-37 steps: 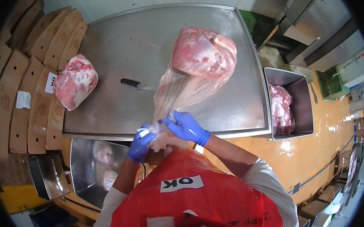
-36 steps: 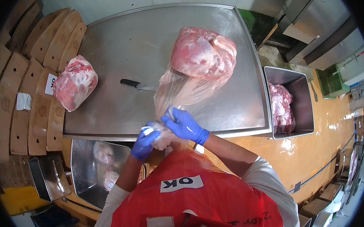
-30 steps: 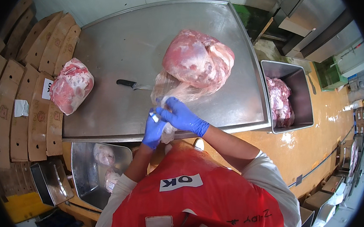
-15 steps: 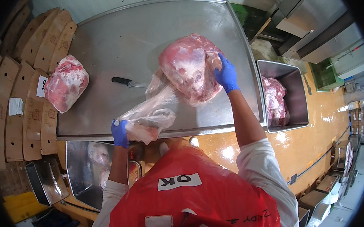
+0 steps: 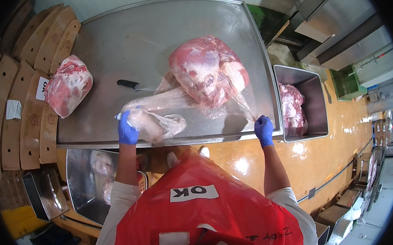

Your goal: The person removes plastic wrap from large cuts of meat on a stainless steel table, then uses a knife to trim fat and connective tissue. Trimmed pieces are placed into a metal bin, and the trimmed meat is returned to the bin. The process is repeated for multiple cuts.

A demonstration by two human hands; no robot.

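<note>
A large cut of raw meat [image 5: 205,68] rests on the steel table, with a clear plastic bag [image 5: 173,98] partly under and around it. My left hand [image 5: 128,129], in a blue glove, grips the bunched end of the bag near the table's front edge. In my gloved right hand [image 5: 264,129], the fingers pinch another part of the plastic, stretched tight from the meat's right side. A black-handled knife [image 5: 128,84] lies left of the meat, its blade tip partly hidden by the bag. Farther left sits a second cut of meat [image 5: 69,87].
The steel table [image 5: 115,39] has a raised rim. Cardboard boxes [image 5: 33,115] stand along its left side. A steel bin [image 5: 320,113] with meat stands at the right, and a steel tub [image 5: 80,191] with wrapped pieces sits below the front left edge.
My right hand has left the meat's side and come down and right, now pulling plastic taut. My left hand has risen slightly with the bag end.
</note>
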